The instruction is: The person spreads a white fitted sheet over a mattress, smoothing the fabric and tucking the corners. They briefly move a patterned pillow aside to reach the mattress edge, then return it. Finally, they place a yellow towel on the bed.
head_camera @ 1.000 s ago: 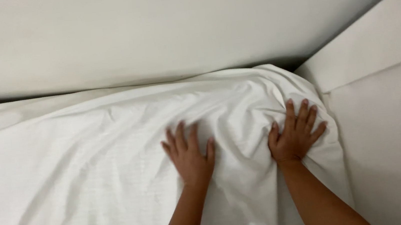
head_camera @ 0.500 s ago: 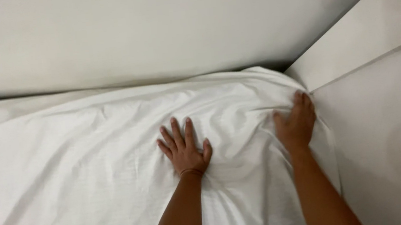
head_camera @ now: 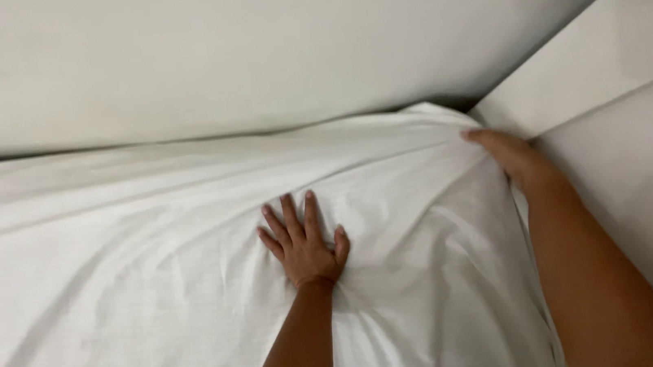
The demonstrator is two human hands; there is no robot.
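White bed sheet [head_camera: 146, 253] covers the mattress from the left to the far right corner, wrinkled. Left hand [head_camera: 303, 242] lies flat, fingers spread, pinning the cloth — holding nothing. Right hand [head_camera: 514, 158] presses along the sheet's right edge beside the pale wall panel [head_camera: 600, 70] — its grip I cannot tell.

White sheet [head_camera: 146, 253] (faint grid), off-white wall [head_camera: 245, 45]

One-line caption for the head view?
Left hand flat on white sheet; right hand at its corner by the wall.
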